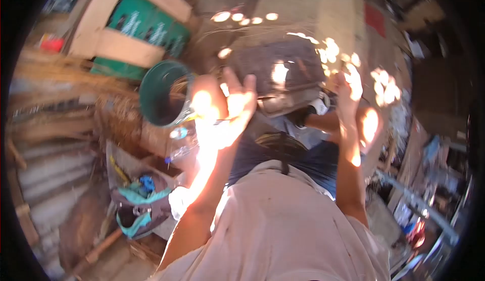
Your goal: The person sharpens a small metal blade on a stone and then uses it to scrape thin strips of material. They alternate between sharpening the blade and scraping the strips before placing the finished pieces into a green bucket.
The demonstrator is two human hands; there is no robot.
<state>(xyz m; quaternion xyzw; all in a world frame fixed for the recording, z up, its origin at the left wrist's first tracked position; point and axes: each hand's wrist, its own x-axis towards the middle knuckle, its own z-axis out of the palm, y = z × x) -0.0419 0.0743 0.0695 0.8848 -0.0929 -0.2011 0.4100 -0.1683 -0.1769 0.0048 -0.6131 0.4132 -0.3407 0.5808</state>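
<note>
The left hand (238, 105) is unclasped, fingers spread, seemingly grasping nothing; glare and blur on the right hand (348, 85) leave its grip impossible to tell. Between and slightly beyond them lies a dark, rectangular, wooden-looking slab (255, 61), probably stiff and fairly heavy, best held by opposite edges. Left of the left hand, the round green plastic bucket (145, 96) looks light, slightly flexible, and easiest held at its rim.
</note>
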